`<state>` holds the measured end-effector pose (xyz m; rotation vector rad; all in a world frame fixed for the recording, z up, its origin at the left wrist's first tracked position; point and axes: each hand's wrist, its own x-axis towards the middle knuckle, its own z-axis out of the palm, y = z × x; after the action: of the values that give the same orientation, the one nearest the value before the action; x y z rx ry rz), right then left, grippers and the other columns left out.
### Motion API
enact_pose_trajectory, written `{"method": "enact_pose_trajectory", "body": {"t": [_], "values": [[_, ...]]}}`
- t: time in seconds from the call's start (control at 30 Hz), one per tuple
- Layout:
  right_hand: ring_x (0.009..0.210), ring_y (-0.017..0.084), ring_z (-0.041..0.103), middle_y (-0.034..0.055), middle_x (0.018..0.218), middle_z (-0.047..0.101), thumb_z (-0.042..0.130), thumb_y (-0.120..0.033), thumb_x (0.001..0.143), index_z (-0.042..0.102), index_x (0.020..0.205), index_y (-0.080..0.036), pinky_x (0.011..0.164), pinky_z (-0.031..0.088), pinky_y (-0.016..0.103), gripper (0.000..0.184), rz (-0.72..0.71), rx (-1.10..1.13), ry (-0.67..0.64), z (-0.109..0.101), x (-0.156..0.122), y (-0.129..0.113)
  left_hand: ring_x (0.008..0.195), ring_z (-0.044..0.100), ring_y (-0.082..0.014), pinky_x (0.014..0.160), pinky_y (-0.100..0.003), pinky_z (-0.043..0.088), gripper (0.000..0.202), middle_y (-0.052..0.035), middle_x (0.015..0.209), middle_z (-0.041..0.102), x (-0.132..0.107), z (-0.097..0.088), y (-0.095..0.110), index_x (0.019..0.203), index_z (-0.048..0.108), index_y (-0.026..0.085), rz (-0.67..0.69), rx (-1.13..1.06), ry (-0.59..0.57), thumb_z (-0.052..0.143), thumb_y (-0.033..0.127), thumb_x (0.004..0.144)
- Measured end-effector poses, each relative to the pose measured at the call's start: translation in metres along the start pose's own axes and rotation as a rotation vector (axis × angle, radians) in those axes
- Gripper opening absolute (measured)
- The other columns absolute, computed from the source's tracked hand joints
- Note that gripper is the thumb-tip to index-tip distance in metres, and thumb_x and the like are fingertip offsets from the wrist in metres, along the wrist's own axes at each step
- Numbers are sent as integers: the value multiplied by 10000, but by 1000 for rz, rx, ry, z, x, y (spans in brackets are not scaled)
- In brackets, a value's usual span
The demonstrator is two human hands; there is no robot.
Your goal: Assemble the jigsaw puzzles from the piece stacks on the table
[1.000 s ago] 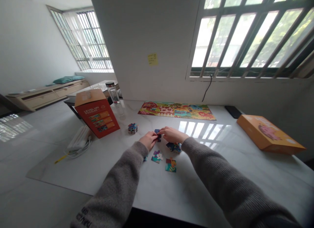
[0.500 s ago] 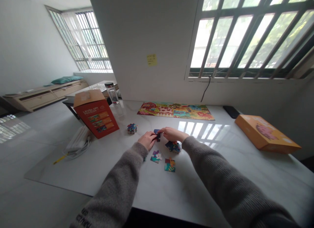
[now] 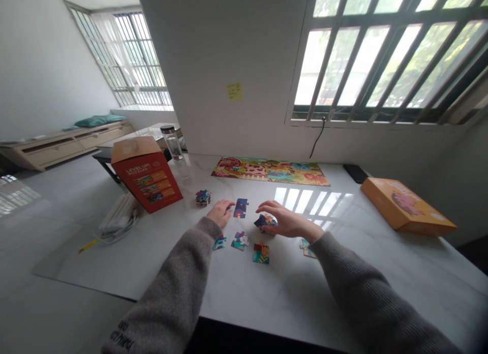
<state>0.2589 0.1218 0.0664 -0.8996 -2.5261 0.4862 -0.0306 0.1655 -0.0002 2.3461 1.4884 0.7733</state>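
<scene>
My left hand [image 3: 221,213] rests on the table with its fingers stretched out, holding nothing. Just right of its fingertips lies a dark blue puzzle section [image 3: 240,208] with a red patch. Over a pile of puzzle pieces [image 3: 262,223] arches my right hand [image 3: 285,219], thumb and fingers apart; it partly hides the pile. Nearer to me are a purple and white puzzle piece [image 3: 240,240], a teal puzzle piece [image 3: 219,242] and a red, orange and teal puzzle piece [image 3: 261,254]. Another puzzle piece [image 3: 307,248] is partly covered by my right sleeve.
A stack of puzzle pieces [image 3: 203,197] stands left, before a red puzzle box [image 3: 148,183]. Along the wall lies an assembled farm puzzle [image 3: 270,171]. An orange box [image 3: 406,206] and a black phone-like object [image 3: 355,173] are right. A glass bottle [image 3: 173,144] and white power strip [image 3: 116,212] are left.
Both hands have come off the dark blue puzzle section, which now lies uncovered. My left hand drew back left; my right hand moved right and nearer, over the pile, its fingers spreading.
</scene>
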Motion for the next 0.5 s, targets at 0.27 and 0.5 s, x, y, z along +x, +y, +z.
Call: {"method": "enact_pose_trajectory", "body": {"t": [0.27, 0.5], "values": [[1160, 279, 507, 102, 1242, 517, 838, -276, 728, 606, 1240, -252, 1036, 480, 465, 563, 120, -45, -44, 7, -3, 10, 1076, 541, -266, 1041, -413, 436, 344, -107, 1149, 643, -4, 3, 3, 1154, 657, 152, 71, 94, -14, 552, 109, 829], [1115, 284, 498, 107, 1192, 536, 815, -300, 747, 613, 1145, -231, 973, 493, 457, 452, 77, -107, -1, 10, -4, 14, 1056, 559, -274, 1016, -434, 448, 336, -111, 1129, 655, -4, 2, 4, 1143, 671, 162, 81, 70, 10, 573, 134, 822]]}}
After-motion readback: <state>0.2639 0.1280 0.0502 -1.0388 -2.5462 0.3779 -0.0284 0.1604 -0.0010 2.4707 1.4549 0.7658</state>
